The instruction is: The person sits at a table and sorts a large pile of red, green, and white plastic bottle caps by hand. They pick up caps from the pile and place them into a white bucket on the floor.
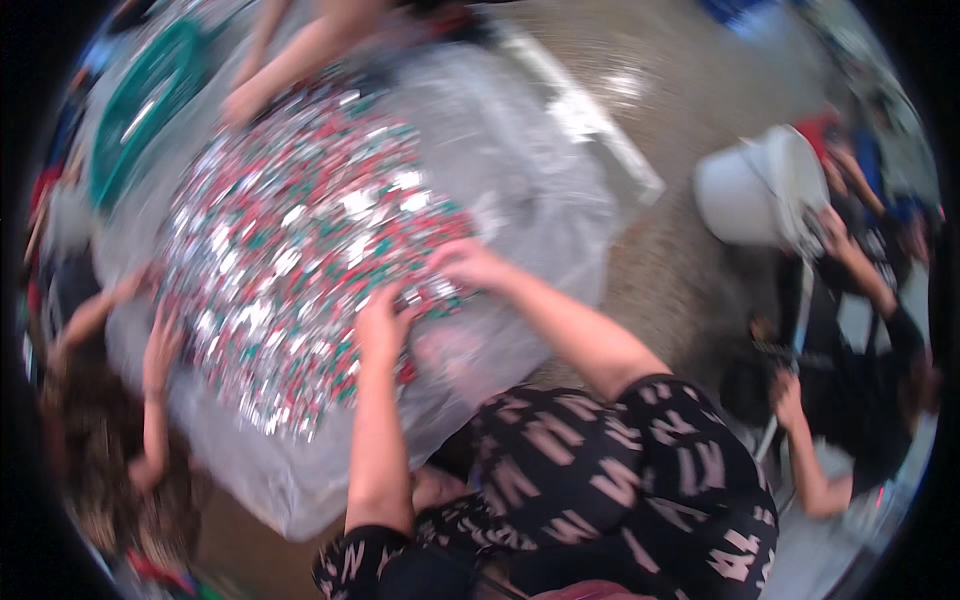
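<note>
A wide heap of small shiny pieces [300, 250] in silver, red and green is spread on a sheet of clear plastic [500, 130]. The pieces look foil-wrapped, but blur hides their exact kind. At the heap's near edge, my left hand [381, 325] bends its fingers inward among the pieces. My right hand [470, 264] is a little farther off to the right, its fingertips drawn together over the heap's right edge. Whatever lies between the fingers of either hand is too smeared to make out.
Another person's hand [245, 102] reaches into the far side; a co-worker's hands [162, 345] touch the left edge. A green basket [145, 120] stands far left. To the right, a person holds a white bucket [745, 195] above the wet floor [650, 60].
</note>
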A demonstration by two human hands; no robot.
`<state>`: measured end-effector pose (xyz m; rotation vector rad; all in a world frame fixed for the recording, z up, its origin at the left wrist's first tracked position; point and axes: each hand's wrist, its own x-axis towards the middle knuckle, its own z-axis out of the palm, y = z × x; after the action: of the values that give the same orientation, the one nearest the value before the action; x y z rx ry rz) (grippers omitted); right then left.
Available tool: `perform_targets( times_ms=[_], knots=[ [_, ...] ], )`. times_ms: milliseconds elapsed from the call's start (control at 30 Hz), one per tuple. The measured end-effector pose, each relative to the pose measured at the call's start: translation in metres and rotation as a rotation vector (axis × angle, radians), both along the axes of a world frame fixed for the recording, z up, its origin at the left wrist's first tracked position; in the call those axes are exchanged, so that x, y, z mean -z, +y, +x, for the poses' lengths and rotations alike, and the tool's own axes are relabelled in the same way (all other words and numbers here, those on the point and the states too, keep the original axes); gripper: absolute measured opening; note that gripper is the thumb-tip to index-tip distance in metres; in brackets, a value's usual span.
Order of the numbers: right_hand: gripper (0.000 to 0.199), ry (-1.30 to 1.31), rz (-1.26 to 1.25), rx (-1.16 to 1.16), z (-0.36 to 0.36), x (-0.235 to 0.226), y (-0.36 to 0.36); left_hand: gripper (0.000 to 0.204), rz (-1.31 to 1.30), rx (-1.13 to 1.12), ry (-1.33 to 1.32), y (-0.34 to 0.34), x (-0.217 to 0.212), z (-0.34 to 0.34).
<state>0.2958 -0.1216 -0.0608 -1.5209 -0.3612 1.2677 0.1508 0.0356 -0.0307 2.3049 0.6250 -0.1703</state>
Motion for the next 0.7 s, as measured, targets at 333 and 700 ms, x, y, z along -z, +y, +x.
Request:
perform_targets(
  times_ms=[333,700],
  knots=[
    [0.030,-1.114,-0.316,-0.448,-0.011,-0.003,0.006,0.021,-0.868,-0.799,-0.588,0.020,0.018,-0.026],
    [0.019,0.462,0.287,0.434,0.030,-0.021,-0.009,0.045,-0.179,-0.091,-0.248,-0.007,0.019,-0.010]
  ],
)
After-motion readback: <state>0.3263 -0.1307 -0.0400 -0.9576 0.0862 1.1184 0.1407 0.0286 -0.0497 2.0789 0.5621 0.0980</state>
